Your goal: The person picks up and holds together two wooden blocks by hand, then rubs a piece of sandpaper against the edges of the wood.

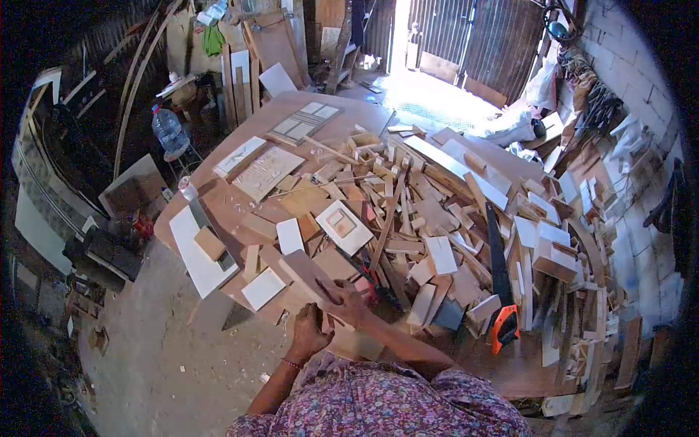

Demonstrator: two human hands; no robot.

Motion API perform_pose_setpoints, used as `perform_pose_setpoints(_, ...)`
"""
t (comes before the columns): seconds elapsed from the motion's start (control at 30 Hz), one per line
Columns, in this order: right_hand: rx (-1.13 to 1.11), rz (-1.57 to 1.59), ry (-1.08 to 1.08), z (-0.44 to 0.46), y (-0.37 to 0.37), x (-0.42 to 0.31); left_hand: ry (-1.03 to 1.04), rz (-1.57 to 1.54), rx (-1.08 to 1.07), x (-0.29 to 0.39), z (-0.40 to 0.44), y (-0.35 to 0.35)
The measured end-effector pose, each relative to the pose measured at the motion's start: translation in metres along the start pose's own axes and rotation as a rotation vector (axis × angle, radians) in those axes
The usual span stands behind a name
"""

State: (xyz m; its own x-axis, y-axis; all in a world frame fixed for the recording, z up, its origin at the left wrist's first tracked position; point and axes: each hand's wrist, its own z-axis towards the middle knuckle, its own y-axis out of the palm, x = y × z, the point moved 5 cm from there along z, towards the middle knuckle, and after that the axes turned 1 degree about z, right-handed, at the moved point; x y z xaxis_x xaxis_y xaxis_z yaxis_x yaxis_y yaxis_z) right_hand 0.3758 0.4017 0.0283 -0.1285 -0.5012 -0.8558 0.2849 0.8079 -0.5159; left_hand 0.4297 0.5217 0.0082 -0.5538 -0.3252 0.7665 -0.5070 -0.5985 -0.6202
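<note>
Close to my body, my right hand (348,302) is wrapped round a flat brown wooden board (309,274), which slants up and away to the left over the table edge. My left hand (311,333) is closed just below and left of it, by the board's near end; what its fingers hold, if anything, is hidden. A white board with a square cutout pattern (344,227) lies beyond the held board. White offcuts (263,289) lie to its left. Right of my hands rests a handsaw with an orange handle (504,329).
A large table (218,197) carries a heap of wood offcuts (437,211). At its left edge lies a long white board (191,244) with a small block (210,243) on it. A water jug (170,131) stands left of the table. Bright doorway (437,87) at the back.
</note>
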Motion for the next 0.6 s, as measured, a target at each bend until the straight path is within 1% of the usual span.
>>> perform_pose_setpoints(0.03,0.013,0.058,0.053,0.008,0.003,0.002,-0.029,0.012,-0.037,-0.001,0.000,-0.004)
perform_pose_setpoints(0.07,0.055,-0.029,0.023,0.005,0.012,0.006,-0.027,0.014,-0.031,-0.002,-0.001,-0.012)
perform_pose_setpoints(0.1,0.054,-0.033,0.012,0.001,0.018,0.002,0.064,-0.076,0.007,0.000,-0.001,-0.022)
perform_pose_setpoints(0.13,-0.019,-0.125,-0.106,-0.008,0.030,-0.009,0.144,-0.167,0.043,-0.001,-0.007,-0.031)
perform_pose_setpoints(0.17,-0.096,-0.211,-0.221,-0.014,0.041,-0.018,0.129,-0.166,0.048,-0.017,-0.013,-0.027)
perform_pose_setpoints(0.2,-0.108,-0.202,-0.224,-0.011,0.046,-0.021,0.099,-0.055,0.032,-0.037,-0.016,-0.021)
perform_pose_setpoints(0.23,-0.105,-0.171,-0.213,-0.007,0.049,-0.022,0.069,0.054,0.014,-0.057,-0.022,-0.013)
perform_pose_setpoints(0.27,-0.101,-0.139,-0.196,-0.005,0.052,-0.024,-0.017,-0.185,0.034,-0.030,-0.020,-0.042)
perform_pose_setpoints(0.3,-0.087,-0.112,-0.180,0.000,0.051,-0.025,-0.021,-0.184,0.030,-0.037,-0.022,-0.039)
perform_pose_setpoints(0.33,0.014,-0.175,-0.160,0.014,0.059,-0.005,-0.014,-0.048,0.084,-0.048,-0.024,-0.034)
perform_pose_setpoints(0.37,0.015,-0.175,-0.143,0.023,0.068,0.005,-0.008,0.084,0.134,-0.053,-0.028,-0.031)
perform_pose_setpoints(0.4,-0.042,-0.139,-0.043,0.031,0.077,0.014,0.026,0.029,0.123,-0.024,-0.022,-0.052)
perform_pose_setpoints(0.43,-0.093,-0.098,0.053,0.038,0.084,0.024,0.029,0.027,0.104,-0.035,-0.027,-0.049)
perform_pose_setpoints(0.47,-0.174,0.111,0.108,0.038,0.076,-0.009,-0.028,-0.064,0.058,-0.058,-0.030,-0.044)
perform_pose_setpoints(0.5,-0.164,0.112,0.116,0.034,0.076,-0.022,-0.089,-0.159,0.013,-0.076,-0.030,-0.042)
perform_pose_setpoints(0.53,-0.233,0.028,-0.029,0.026,0.084,-0.038,-0.156,-0.299,-0.145,-0.062,-0.026,-0.063)
perform_pose_setpoints(0.57,-0.297,-0.055,-0.171,0.018,0.090,-0.054,-0.152,-0.301,-0.168,-0.077,-0.028,-0.062)
perform_pose_setpoints(0.6,-0.229,-0.043,-0.184,0.016,0.089,-0.066,-0.094,-0.044,-0.163,-0.100,-0.031,-0.057)
